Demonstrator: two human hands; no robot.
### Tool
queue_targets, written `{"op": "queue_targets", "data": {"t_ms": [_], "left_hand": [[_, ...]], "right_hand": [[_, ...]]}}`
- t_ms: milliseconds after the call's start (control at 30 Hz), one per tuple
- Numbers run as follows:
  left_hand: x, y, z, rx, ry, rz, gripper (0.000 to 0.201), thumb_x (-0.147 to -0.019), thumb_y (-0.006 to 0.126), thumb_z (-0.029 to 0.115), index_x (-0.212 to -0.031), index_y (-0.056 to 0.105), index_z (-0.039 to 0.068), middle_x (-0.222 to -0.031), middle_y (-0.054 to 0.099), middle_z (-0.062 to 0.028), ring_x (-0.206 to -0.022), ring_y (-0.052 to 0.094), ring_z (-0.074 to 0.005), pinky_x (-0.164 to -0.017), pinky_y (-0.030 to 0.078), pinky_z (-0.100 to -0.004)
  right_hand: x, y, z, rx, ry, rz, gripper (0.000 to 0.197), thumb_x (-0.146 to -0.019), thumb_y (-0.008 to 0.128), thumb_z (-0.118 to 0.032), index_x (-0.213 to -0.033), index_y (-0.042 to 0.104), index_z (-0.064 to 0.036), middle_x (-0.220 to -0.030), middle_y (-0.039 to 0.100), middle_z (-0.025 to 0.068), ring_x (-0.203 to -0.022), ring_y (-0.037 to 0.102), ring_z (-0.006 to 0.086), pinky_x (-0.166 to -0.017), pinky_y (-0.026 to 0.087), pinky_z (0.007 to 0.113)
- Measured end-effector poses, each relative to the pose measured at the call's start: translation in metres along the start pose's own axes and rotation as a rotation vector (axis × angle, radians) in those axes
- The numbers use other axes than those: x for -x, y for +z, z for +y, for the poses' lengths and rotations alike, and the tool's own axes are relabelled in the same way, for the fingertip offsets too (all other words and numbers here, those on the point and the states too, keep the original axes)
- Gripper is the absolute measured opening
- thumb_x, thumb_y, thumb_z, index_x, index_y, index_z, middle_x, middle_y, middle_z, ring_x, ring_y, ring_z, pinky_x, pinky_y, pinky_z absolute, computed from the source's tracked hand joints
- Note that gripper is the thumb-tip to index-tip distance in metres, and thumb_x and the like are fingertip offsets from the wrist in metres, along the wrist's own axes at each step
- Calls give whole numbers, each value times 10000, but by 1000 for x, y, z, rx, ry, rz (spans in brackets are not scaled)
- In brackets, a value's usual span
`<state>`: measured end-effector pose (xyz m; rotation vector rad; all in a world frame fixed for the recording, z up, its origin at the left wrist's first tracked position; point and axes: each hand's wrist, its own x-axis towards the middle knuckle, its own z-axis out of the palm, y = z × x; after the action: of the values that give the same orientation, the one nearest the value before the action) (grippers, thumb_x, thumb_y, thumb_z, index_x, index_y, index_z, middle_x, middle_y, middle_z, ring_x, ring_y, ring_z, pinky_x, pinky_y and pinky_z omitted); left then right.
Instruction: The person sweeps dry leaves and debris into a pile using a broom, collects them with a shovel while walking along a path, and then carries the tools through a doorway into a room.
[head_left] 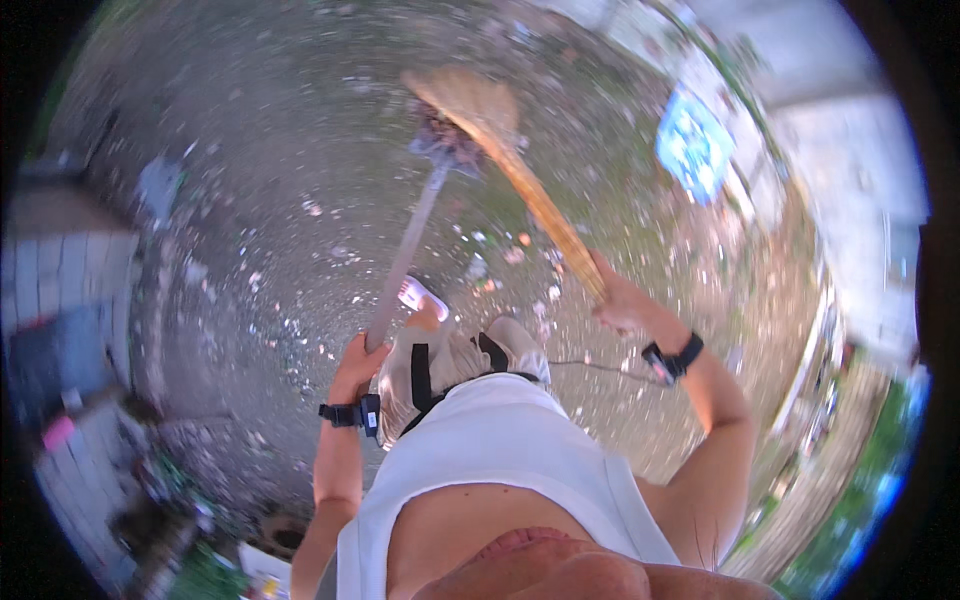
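Observation:
My left hand [358,362] is closed around the end of a long pale handle, which runs forward to a small grey-purple dustpan [440,150] heaped with dark brown debris. Motion blurs the pan's outline. A straw broom [535,190] with a yellow handle is gripped in my right hand [625,300], fingers wrapped near the handle's end. Its fanned bristles [470,98] lie over the far side of the pan and cover part of the debris. Whether bristles and debris touch, I cannot tell.
Bits of litter [300,330] are scattered over the bare dirt ground [240,270]. A blue-and-white sheet or bag [693,145] lies at the far right, near a pale wall [850,190]. Stacked blocks [70,270] stand at the left. My sandalled foot [423,298] shows below the dustpan handle.

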<state>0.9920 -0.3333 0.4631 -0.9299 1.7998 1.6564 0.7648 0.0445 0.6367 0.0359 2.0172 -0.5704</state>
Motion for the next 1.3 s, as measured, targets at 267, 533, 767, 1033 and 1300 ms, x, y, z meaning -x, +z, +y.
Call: {"op": "queue_targets", "data": {"t_ms": [267,533,767,1033,1300], "left_hand": [[-7,-107,19,-10,23,152,471,-794,705,329,-1059,562,-33,-776,586,-74,-677,562,-137,-558,454,-297],[-71,-209,61,35,-56,260,459,-805,701,365,-987,558,-32,-704,575,-59,-583,545,-127,-499,434,-292],[-130,-310,132,208,-139,329,458,-800,708,348,-986,554,-41,-695,588,-51,-599,547,-126,-507,433,-289],[-205,-448,209,427,-196,445,451,-772,718,300,-1032,566,-35,-720,590,-23,-586,527,-95,-494,417,-256],[-300,-664,282,470,-159,484,399,-802,711,318,-932,569,-31,-640,572,-19,-515,504,-100,-447,392,-261]], "right_hand": [[-51,8,-144,142,-217,39,948,-728,573,25,-1491,51,-182,-793,614,130,-502,575,189,-414,459,318],[-143,-28,-331,384,-222,-22,965,-689,603,-55,-1486,63,-126,-794,628,214,-684,645,322,-599,511,394],[-286,-69,-462,675,-425,-32,967,-698,613,-94,-1487,58,-166,-796,635,246,-718,652,360,-634,511,424],[-380,-91,-716,668,-380,-243,968,-719,599,-58,-1490,25,-167,-702,631,142,-565,630,250,-540,506,363],[-498,-71,-953,768,-431,-223,945,-717,598,-73,-1481,47,-154,-760,646,212,-622,656,318,-566,517,399]]}}
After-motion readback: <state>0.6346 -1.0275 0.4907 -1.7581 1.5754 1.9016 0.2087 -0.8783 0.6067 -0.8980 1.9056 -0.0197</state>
